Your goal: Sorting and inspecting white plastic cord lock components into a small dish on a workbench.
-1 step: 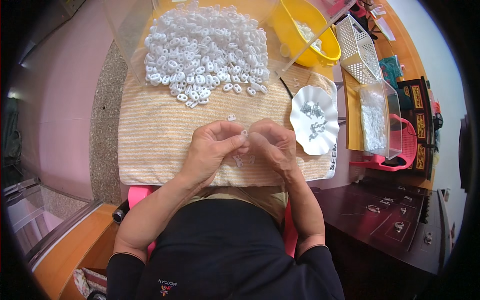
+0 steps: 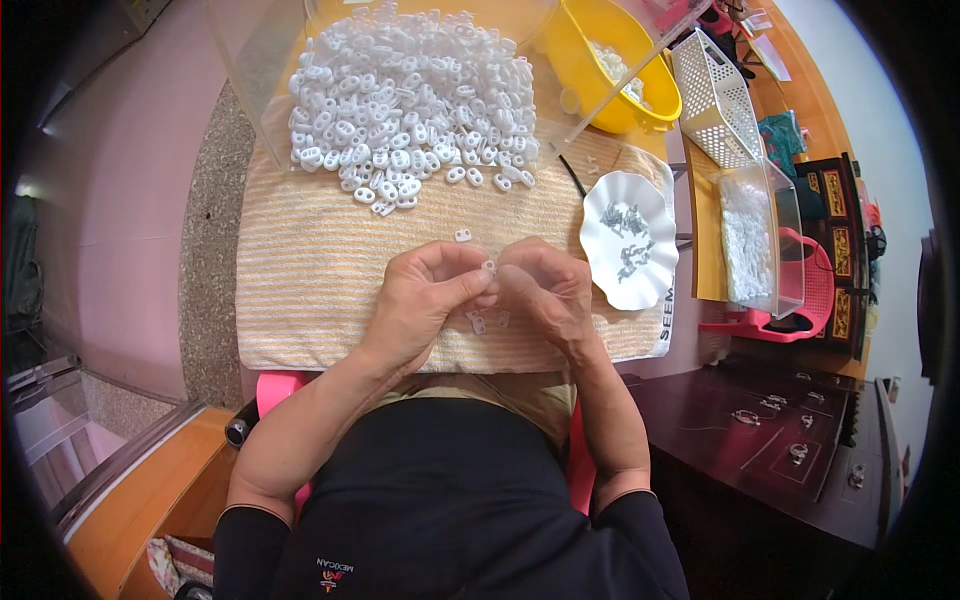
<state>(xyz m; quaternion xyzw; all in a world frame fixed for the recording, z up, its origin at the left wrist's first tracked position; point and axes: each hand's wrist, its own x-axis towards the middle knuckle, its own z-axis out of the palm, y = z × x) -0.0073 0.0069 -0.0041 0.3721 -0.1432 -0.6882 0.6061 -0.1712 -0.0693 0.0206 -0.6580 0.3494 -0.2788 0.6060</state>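
My left hand (image 2: 420, 300) pinches a small white plastic piece with holes (image 2: 489, 267) between thumb and fingertips. Close on its right, my right hand (image 2: 550, 290) has its fingers closed together, and whatever they hold is hidden. Just beyond the hands a loose white two-holed piece (image 2: 462, 236) lies on the striped towel (image 2: 300, 270). A few more small pieces (image 2: 478, 324) rest below my fingertips. A large heap of white oval two-holed pieces (image 2: 410, 110) covers the far part of the towel. To the right, a white wavy-rimmed plate (image 2: 655, 245) carries small grey bits (image 2: 630, 220).
A yellow tub (image 2: 655, 95) with white parts stands at the far right, near a white perforated basket (image 2: 715, 90). Further right are a clear bin of white parts (image 2: 748, 240) and a pink chair (image 2: 820, 290). A dark cabinet (image 2: 700, 420) flanks my right arm.
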